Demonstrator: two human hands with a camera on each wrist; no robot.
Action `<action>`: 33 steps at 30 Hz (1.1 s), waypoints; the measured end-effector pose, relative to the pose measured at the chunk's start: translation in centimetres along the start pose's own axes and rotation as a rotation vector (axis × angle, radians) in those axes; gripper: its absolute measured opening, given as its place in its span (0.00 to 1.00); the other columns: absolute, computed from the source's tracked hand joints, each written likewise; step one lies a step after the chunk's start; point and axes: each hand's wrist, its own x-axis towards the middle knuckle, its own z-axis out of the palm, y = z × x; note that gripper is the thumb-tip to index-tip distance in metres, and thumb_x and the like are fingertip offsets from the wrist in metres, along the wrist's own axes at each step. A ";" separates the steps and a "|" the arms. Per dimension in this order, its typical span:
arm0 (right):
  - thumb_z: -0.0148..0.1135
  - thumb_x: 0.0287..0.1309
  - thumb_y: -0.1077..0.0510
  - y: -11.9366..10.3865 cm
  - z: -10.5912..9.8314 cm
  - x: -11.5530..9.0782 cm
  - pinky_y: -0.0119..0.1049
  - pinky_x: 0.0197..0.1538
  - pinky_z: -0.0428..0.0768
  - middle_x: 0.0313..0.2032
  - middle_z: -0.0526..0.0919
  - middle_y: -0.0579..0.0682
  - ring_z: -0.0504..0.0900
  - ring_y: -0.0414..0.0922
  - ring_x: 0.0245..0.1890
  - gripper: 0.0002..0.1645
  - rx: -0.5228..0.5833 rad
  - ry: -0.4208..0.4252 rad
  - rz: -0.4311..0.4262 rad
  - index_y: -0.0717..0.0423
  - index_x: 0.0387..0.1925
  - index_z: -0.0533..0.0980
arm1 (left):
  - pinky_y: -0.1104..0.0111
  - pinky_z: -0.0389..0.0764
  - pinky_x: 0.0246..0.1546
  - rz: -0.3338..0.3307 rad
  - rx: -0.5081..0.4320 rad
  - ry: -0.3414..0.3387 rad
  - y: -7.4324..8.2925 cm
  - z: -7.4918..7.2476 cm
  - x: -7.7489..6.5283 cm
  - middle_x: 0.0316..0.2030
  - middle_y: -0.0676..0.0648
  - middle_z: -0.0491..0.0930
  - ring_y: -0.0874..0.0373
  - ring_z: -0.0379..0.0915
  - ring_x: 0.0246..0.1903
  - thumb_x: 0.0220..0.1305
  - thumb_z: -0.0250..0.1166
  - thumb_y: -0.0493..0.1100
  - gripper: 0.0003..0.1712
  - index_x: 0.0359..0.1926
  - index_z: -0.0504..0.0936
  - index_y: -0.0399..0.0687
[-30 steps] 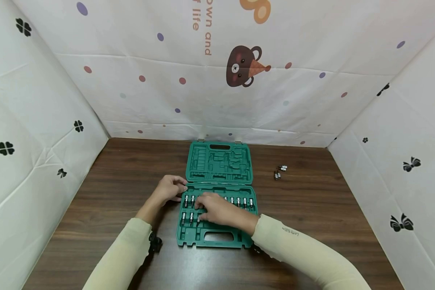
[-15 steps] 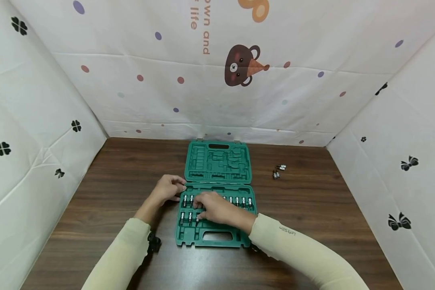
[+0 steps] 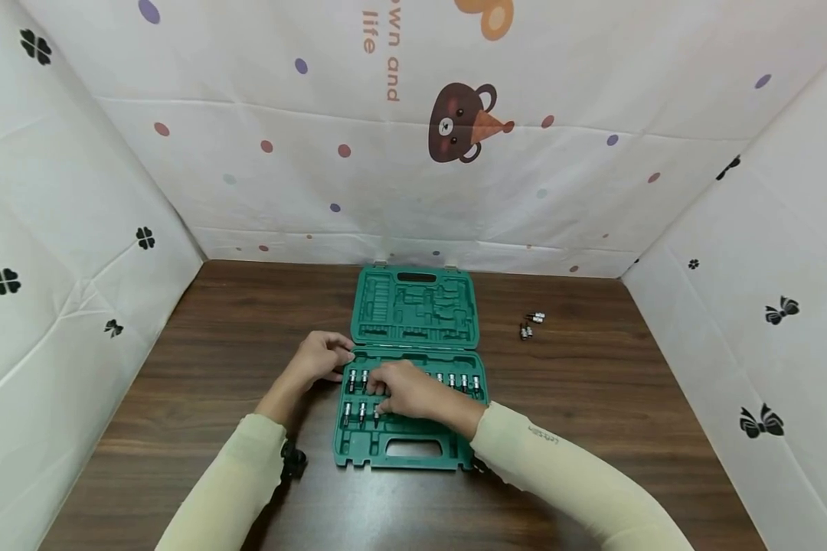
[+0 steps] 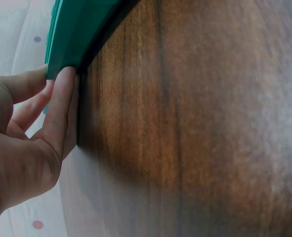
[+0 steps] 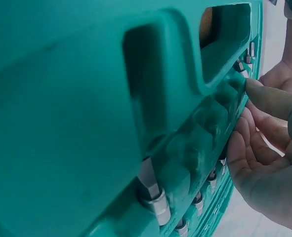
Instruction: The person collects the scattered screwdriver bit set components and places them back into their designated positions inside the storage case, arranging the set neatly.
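Note:
An open green tool case [image 3: 361,450] lies on the table, with bit sockets [image 3: 362,414] standing in two rows of slots. My left hand [image 3: 319,357] grips the case's left edge near the hinge, thumb above and fingers against the side; the left wrist view shows this hand [image 4: 32,128] at the green corner. Over the tray, my right hand [image 3: 406,390] has curled fingers, its thumb at the end of the third bit socket [image 3: 376,417] in the lower row. In the right wrist view the thumb [image 5: 271,98] touches that bit socket [image 5: 241,68]; the fingertips are partly hidden.
Several loose bit sockets [image 3: 526,332] lie on the table to the right of the case. The moulded lid [image 3: 413,306] lies open behind the tray. White printed cloth [image 3: 282,184] walls the table [image 3: 579,367] at the back and both sides.
The right hand shifts only very slightly, its thumb staying at the third lower bit socket. The left hand keeps its place on the case edge. The head view moves a little.

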 end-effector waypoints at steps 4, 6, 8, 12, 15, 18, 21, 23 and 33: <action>0.76 0.60 0.57 0.0 0.0 0.0 0.27 0.44 0.80 0.42 0.83 0.42 0.78 0.35 0.41 0.14 -0.002 0.004 0.009 0.47 0.46 0.83 | 0.61 0.90 0.34 -0.003 -0.001 -0.003 0.0 0.0 0.1 0.48 0.37 0.85 0.51 0.83 0.43 0.73 0.64 0.34 0.14 0.57 0.84 0.37; 0.76 0.59 0.56 -0.1 0.0 0.0 0.28 0.44 0.80 0.41 0.83 0.42 0.78 0.35 0.41 0.14 -0.009 0.011 0.015 0.47 0.46 0.84 | 0.61 0.90 0.34 -0.006 -0.003 0.000 0.1 0.0 0.1 0.48 0.37 0.85 0.51 0.83 0.43 0.73 0.64 0.34 0.14 0.57 0.84 0.37; 0.77 0.59 0.56 -0.3 0.0 0.0 0.28 0.44 0.80 0.41 0.82 0.42 0.78 0.35 0.40 0.14 -0.014 0.014 0.029 0.47 0.46 0.83 | 0.61 0.90 0.34 -0.003 0.001 -0.001 0.2 0.0 0.1 0.48 0.37 0.85 0.51 0.82 0.44 0.73 0.63 0.34 0.14 0.57 0.84 0.37; 0.77 0.58 0.57 -0.5 0.0 0.3 0.27 0.42 0.80 0.39 0.82 0.41 0.78 0.34 0.38 0.13 -0.026 0.018 0.034 0.47 0.44 0.83 | 0.61 0.90 0.34 0.002 0.003 0.002 0.3 0.0 0.1 0.48 0.37 0.85 0.51 0.82 0.43 0.73 0.63 0.34 0.14 0.57 0.84 0.37; 0.77 0.58 0.57 -0.5 -0.1 0.6 0.28 0.41 0.80 0.37 0.81 0.41 0.78 0.33 0.36 0.12 -0.032 0.010 0.036 0.48 0.42 0.82 | 0.60 0.90 0.34 0.009 0.003 0.002 0.3 0.0 0.0 0.49 0.37 0.85 0.51 0.82 0.43 0.73 0.63 0.34 0.14 0.57 0.84 0.37; 0.77 0.58 0.57 -0.4 -0.2 0.8 0.28 0.40 0.80 0.36 0.81 0.41 0.77 0.33 0.35 0.11 -0.029 -0.006 0.042 0.47 0.41 0.82 | 0.60 0.90 0.34 0.013 0.002 0.000 0.2 0.1 0.0 0.49 0.37 0.84 0.50 0.83 0.44 0.73 0.63 0.34 0.14 0.57 0.84 0.37; 0.77 0.59 0.57 -0.4 -0.2 0.8 0.27 0.39 0.80 0.36 0.82 0.41 0.77 0.33 0.35 0.11 -0.022 -0.013 0.036 0.47 0.41 0.82 | 0.60 0.90 0.35 0.011 0.001 -0.003 0.1 0.1 0.0 0.50 0.36 0.84 0.50 0.83 0.44 0.73 0.63 0.34 0.14 0.57 0.84 0.37; 0.77 0.59 0.56 -0.3 -0.2 0.6 0.27 0.39 0.80 0.36 0.82 0.40 0.78 0.33 0.36 0.10 -0.022 -0.009 0.022 0.47 0.41 0.83 | 0.60 0.90 0.35 0.011 -0.002 -0.002 0.0 0.1 0.0 0.50 0.36 0.85 0.50 0.83 0.45 0.73 0.63 0.34 0.14 0.57 0.84 0.37; 0.69 0.67 0.59 1.0 -0.5 -1.5 0.27 0.43 0.81 0.42 0.86 0.45 0.80 0.33 0.39 0.07 0.060 0.072 -0.078 0.49 0.46 0.84 | 0.59 0.90 0.35 0.007 -0.016 0.006 -0.1 0.1 -0.3 0.50 0.36 0.84 0.50 0.83 0.44 0.73 0.63 0.34 0.14 0.57 0.83 0.37</action>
